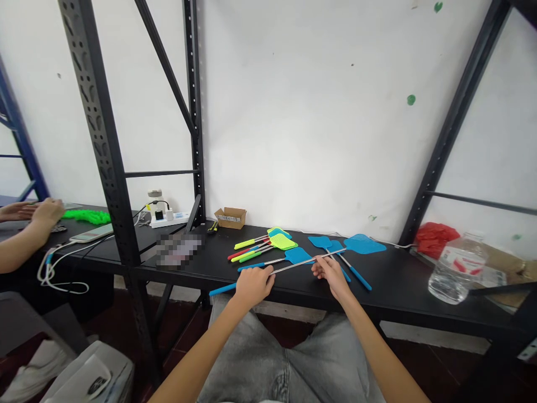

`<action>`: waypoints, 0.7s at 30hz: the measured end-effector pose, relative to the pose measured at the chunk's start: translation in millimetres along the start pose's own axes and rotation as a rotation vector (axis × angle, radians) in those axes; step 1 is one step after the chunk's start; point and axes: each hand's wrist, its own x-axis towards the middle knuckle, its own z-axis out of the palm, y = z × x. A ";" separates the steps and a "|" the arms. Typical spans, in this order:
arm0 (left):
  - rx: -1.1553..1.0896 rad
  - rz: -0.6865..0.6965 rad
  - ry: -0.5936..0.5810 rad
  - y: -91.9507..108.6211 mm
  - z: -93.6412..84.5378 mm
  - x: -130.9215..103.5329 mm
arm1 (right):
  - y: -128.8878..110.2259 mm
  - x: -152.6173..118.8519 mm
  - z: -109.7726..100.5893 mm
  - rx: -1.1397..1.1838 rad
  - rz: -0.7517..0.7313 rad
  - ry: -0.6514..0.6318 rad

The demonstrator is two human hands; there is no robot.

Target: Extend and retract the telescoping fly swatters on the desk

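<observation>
A blue fly swatter (364,244) with a long metal rod stretches across in front of me, its head to the right and its blue handle end sticking out to the left. My left hand (253,284) is closed around it near the handle. Further along the rod, my right hand (330,273) holds it with bent fingers. Behind my left hand lies another blue swatter (298,256). Beyond that sits a pile of swatters with yellow-green heads (283,242) and yellow, red and green handles (251,254). More blue swatters (359,273) lie by my right hand.
A small open cardboard box (230,218) stands near the wall beside a yellow-black cutter (213,228). On the right are a large water bottle (458,268) and a red plastic bag (436,239). Black rack posts (104,134) frame the black table (403,285). Another person's hands (47,214) are at far left.
</observation>
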 end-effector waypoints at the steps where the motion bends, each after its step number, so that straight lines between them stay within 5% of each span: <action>1: 0.002 0.000 0.002 -0.1 0.0 -0.1 | -0.4 -0.3 0.2 0.001 0.001 0.000; 21: 0.015 0.016 0.020 -0.9 1.3 0.7 | 3.2 2.2 -1.4 0.004 0.002 -0.001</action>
